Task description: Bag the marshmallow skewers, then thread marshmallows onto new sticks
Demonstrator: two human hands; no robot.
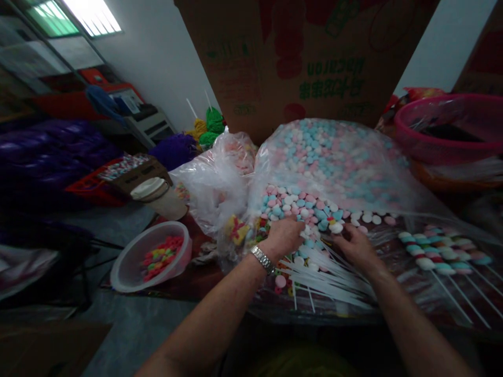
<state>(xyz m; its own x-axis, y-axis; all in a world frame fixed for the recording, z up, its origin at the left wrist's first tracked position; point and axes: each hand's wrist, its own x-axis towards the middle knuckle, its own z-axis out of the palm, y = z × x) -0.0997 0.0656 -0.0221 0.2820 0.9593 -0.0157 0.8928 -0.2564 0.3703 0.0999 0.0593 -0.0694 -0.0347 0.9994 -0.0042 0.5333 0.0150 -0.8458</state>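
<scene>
My left hand [285, 235], with a metal-band watch [262, 260] on the wrist, reaches into loose pink, blue and white candies [291, 201]. Its fingers are curled together at the pile, and what they pinch is hidden. My right hand [356, 248] is closed, thumb and fingers pinching a candy skewer [336, 227] whose white piece and small red-and-yellow piece show. Below and between both hands lies a bundle of white sticks [326, 277]. Finished-looking candy skewers [444, 251] lie side by side to the right, stacked with round candies.
A large clear bag [334, 157] of candies spills toward me, before a cardboard box [314, 63]. At left stand a translucent bowl [151, 256] with colourful ring candies and a lidded tub [159, 198]. A pink basin [451, 125] is at the right.
</scene>
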